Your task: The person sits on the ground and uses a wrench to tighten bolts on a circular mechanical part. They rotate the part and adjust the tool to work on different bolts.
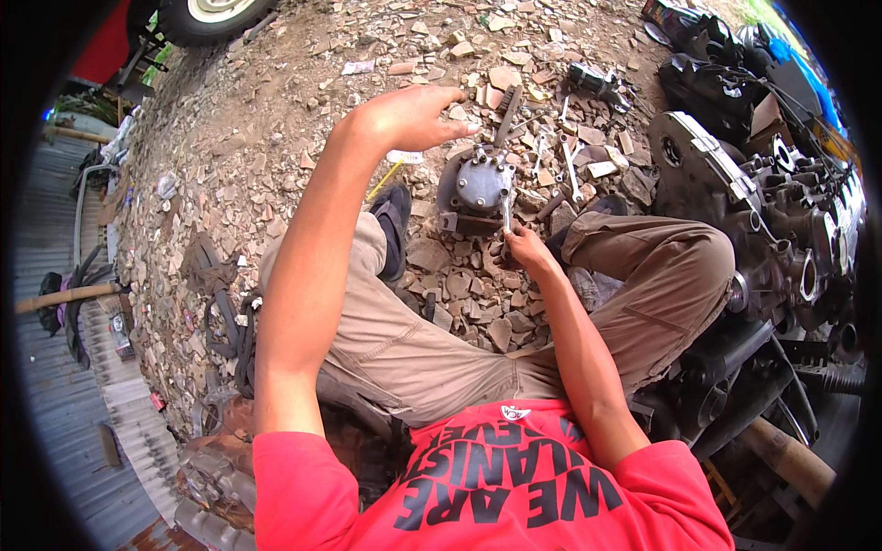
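Observation:
A round grey metal housing point(483, 187) with bolts around its cover sits on the rubble between my feet. My right hand point(527, 248) is closed around the lower end of a wrench point(505, 213), whose upper end meets the near right edge of the housing. Held in the air at the housing's far left, my left hand point(409, 118) has its fingers stretched out and its thumb apart, with nothing in it. Beyond the housing lies a dark brush-like tool point(507, 112). To its right, several more wrenches, one of them a long wrench point(571, 169), rest on the stones.
Broken tile and stone cover the ground. Large engine parts point(763, 207) crowd my right side, with black bags point(707, 87) behind them. A dark cylindrical part point(595, 84) lies at the far right. A wheel point(216, 16) stands at the far left, corrugated sheeting point(69, 395) at the left.

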Tool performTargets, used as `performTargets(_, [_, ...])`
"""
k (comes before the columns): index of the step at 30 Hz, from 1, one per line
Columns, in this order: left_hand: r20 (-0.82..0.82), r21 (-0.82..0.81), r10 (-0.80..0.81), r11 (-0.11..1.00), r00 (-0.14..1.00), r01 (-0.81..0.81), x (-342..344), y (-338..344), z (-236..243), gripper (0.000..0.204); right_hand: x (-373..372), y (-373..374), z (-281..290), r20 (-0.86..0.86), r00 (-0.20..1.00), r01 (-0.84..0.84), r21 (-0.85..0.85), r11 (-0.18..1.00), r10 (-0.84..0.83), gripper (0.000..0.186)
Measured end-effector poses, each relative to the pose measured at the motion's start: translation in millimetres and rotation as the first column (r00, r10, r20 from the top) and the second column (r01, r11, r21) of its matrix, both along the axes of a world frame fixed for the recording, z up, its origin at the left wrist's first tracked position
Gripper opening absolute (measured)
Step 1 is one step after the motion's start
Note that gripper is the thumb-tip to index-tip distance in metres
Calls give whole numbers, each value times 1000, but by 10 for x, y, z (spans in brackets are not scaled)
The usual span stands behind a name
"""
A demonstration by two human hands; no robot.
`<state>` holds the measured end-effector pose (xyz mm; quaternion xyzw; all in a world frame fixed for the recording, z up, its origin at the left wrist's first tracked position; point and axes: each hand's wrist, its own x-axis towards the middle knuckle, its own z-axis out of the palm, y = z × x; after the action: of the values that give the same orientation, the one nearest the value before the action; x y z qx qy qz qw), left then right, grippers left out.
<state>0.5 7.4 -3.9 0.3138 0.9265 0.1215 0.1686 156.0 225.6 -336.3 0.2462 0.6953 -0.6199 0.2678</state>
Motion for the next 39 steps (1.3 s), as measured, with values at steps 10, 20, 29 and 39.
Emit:
performTargets(10, [0, -9, 22, 1000, 1000, -22, -2, -126, -101, 68, -223, 366, 759, -6, 990, -130, 387, 913, 144, 41])
performTargets(20, [8, -26, 41, 999, 999, -41, 34, -206, -94, 69, -298, 177, 862, -495, 841, 64, 490, 869, 217, 37])
performTargets(29, [14, -35, 51, 998, 999, -51, 53, -139, -9, 70, -62, -56, 13, -202, 966, -6, 598, 801, 158, 39])
performTargets(39, [-2, -42, 24, 999, 1000, -24, 76, -115, 28, 67, -507, -394, 540, -410, 911, 241, 609, 756, 41, 58])
